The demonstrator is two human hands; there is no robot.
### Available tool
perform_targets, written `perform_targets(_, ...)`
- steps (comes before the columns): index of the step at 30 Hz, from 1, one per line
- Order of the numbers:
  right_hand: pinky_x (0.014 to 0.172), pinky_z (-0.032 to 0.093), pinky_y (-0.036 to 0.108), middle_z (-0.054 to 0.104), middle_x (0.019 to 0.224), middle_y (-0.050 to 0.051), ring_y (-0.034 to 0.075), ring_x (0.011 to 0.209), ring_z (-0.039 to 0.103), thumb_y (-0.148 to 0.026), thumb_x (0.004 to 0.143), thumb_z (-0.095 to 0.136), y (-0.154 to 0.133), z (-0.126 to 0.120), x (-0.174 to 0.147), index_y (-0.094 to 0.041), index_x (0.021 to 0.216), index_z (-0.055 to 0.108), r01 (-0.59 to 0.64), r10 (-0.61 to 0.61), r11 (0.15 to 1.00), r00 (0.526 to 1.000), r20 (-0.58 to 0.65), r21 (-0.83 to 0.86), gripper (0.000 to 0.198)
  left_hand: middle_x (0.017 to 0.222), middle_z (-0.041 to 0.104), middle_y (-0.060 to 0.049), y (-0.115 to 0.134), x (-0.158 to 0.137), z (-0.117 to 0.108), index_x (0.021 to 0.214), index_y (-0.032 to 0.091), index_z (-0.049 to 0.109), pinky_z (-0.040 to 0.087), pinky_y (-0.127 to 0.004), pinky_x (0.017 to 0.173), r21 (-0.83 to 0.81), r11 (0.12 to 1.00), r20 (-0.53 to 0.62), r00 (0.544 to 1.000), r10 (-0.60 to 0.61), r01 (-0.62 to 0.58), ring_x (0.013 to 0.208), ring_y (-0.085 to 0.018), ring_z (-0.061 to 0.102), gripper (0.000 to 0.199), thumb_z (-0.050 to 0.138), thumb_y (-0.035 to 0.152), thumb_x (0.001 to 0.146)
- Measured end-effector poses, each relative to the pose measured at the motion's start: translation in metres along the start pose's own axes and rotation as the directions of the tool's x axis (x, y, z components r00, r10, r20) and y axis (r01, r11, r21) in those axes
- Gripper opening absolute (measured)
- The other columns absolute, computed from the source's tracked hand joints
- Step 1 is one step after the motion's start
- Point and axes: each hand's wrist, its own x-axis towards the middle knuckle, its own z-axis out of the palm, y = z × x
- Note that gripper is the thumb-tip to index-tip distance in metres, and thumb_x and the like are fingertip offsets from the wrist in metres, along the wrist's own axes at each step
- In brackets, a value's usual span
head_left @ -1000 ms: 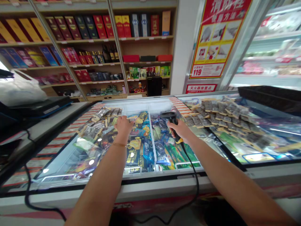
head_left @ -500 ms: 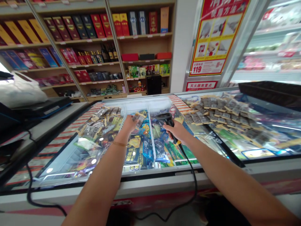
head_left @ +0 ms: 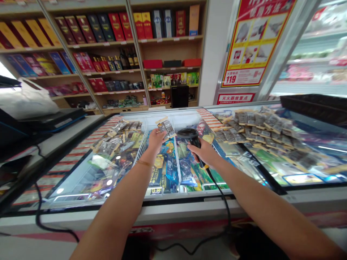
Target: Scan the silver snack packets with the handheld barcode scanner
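Observation:
My left hand [head_left: 156,140] pinches a small flat snack packet [head_left: 166,128] by its near left edge, above the glass top of a chest freezer. The packet has tan ends and a dark, clear-wrapped middle. Wrapped round the handle of a black barcode scanner [head_left: 188,134] is my right hand [head_left: 203,151]; the scanner's head points left, close to the packet but apart from it. A black cable [head_left: 217,186] runs down from the handle. Similar packets lie in a small heap [head_left: 121,130] on the left and a larger pile [head_left: 257,124] on the right.
The freezer's white front edge [head_left: 173,213] runs beneath my forearms. Bagged goods [head_left: 169,168] show under the glass. A black tray [head_left: 311,112] sits at the right, a white plastic bag [head_left: 29,101] at the left. Shelves [head_left: 168,39] with boxes and bottles stand behind.
My left hand has raised the packet slightly and turned it to lie flatter in view, nearer the scanner. The scanner has hardly moved. The whole view has shifted a little.

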Motion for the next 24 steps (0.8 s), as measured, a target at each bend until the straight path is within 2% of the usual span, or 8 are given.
perform_targets(8, 0.038, 0.042, 0.024, 0.055, 0.059, -0.007, 0.011, 0.037, 0.052, -0.042, 0.083, 0.065, 0.004, 0.001, -0.002, -0.021, 0.095, 0.051, 0.013, -0.011, 0.998, 1.0, 0.026, -0.061, 0.027, 0.075, 0.069, 0.0, -0.003, 0.002, 0.0, 0.085, 0.02, 0.057, 0.06, -0.042, 0.083, -0.066, 0.998, 0.012, 1.0, -0.011, 0.011, 0.082, -0.019, 0.071, 0.035, 0.082, 0.027, 0.061)
perform_targets(13, 0.038, 0.041, 0.023, 0.055, 0.059, -0.007, 0.011, 0.038, 0.052, -0.041, 0.082, 0.066, 0.0, 0.0, -0.003, -0.021, 0.095, 0.052, -0.008, 0.01, 0.998, 1.0, 0.028, -0.057, 0.028, 0.076, 0.07, 0.0, -0.004, 0.002, 0.0, 0.084, 0.021, 0.056, 0.06, -0.042, 0.084, -0.047, 0.999, 0.016, 1.0, -0.009, 0.01, 0.085, -0.02, 0.072, 0.035, 0.082, 0.029, 0.062)
perform_targets(17, 0.037, 0.04, 0.022, 0.054, 0.057, -0.008, 0.01, 0.037, 0.051, -0.039, 0.082, 0.067, -0.001, 0.0, -0.003, -0.022, 0.093, 0.052, -0.018, 0.019, 0.999, 0.999, 0.029, -0.03, 0.026, 0.077, 0.07, -0.001, -0.004, 0.002, 0.0, 0.082, 0.02, 0.057, 0.06, -0.041, 0.083, -0.02, 1.0, 0.008, 1.0, -0.017, 0.017, 0.087, -0.02, 0.072, 0.032, 0.081, 0.028, 0.063)
perform_targets(21, 0.037, 0.039, 0.022, 0.053, 0.056, -0.008, 0.01, 0.036, 0.05, -0.034, 0.081, 0.068, -0.004, 0.0, -0.003, -0.022, 0.092, 0.052, -0.031, 0.03, 0.999, 0.999, 0.025, 0.037, 0.023, 0.082, 0.07, -0.001, -0.004, 0.001, 0.0, 0.085, 0.02, 0.06, 0.059, -0.036, 0.083, 0.01, 1.0, -0.03, 0.999, -0.024, 0.025, 0.088, -0.017, 0.07, 0.02, 0.074, 0.023, 0.07)
perform_targets(24, 0.035, 0.038, 0.022, 0.052, 0.054, -0.009, 0.01, 0.035, 0.049, -0.03, 0.082, 0.067, -0.01, -0.008, -0.002, -0.022, 0.089, 0.051, -0.064, 0.063, 0.992, 0.998, 0.004, 0.107, 0.019, 0.077, 0.065, 0.0, -0.001, -0.001, 0.004, 0.083, 0.019, 0.06, 0.059, -0.034, 0.083, 0.04, 0.999, -0.05, 0.998, -0.032, 0.034, 0.085, -0.016, 0.069, 0.016, 0.072, 0.022, 0.072)
